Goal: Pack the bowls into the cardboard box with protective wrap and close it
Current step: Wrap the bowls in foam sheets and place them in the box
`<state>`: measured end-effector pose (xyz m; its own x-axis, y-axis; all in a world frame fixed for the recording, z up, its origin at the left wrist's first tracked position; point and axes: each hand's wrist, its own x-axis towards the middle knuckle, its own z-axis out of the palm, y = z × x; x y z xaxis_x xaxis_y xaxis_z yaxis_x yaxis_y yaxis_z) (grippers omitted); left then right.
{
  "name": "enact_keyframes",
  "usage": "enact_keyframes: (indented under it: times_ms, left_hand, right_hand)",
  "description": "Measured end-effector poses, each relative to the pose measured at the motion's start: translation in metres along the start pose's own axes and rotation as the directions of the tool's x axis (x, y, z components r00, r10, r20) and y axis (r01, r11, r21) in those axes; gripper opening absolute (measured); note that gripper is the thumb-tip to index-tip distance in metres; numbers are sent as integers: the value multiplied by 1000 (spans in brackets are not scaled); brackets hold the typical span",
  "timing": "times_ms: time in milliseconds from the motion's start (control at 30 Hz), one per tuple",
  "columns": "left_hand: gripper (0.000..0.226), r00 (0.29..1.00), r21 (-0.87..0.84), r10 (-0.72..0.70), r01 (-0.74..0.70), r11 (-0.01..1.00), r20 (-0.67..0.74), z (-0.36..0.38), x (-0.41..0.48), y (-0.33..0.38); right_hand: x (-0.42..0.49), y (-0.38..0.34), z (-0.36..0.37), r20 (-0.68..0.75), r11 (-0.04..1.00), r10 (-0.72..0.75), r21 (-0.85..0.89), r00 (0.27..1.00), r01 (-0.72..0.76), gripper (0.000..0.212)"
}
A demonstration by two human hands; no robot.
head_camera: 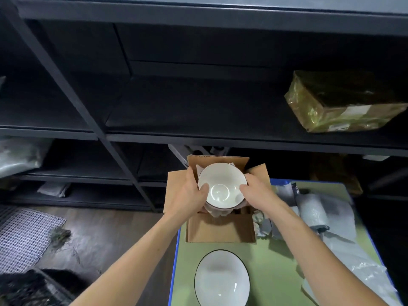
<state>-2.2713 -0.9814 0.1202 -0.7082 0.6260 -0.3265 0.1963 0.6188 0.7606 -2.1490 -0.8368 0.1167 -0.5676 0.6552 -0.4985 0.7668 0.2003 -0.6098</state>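
Holding bowl (221, 184) between left grip (187, 193) and right grip (258, 191) (both clasping rim), over cardboard box (220, 228)

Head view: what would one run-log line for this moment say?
left hand + right hand: hold bowl over open cardboard box | second bowl: on table, unpacked

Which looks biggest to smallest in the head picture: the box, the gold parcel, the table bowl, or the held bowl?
1. The box and the gold parcel: about alike.
2. The bowl on the table.
3. The held bowl; it is farther off, so the bowls may really match.
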Motion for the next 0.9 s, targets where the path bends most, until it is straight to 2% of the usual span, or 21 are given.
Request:
enact_keyframes:
  times_ms: [100,200,367,500,633,767,900]
  left_hand:
    - [33,991,92,-84,75,993,103,8,5,3]
    - [33,982,227,-150,120,967,117,12,11,3]
    - [24,943,243,-285,239,940,172,24,30,7]
    - [58,931,319,-333,273,908,151,37,40,6]
    - [57,933,384,-335,264,885,129,50,45,5]
    - [72,931,325,-349,300,897,104,57,41,3]
    - [72,930,327,-348,294,898,118,64,39,-4]
  right_hand:
    - [16,0,9,27,995,57,-87,998,-55,36]
    - [17,-7,19,36,962,90,-264,995,-77,40]
    - [33,-4,42,48,958,158,-248,986,-142,62]
    - [42,-7,53,10,935,221,-287,975,-208,65]
    - [40,-7,59,-5,927,226,-306,974,-217,66]
    - [39,0,74,-56,932,170,-314,984,-179,63]
    - [40,1,79,-32,922,146,-358,989,-148,68]
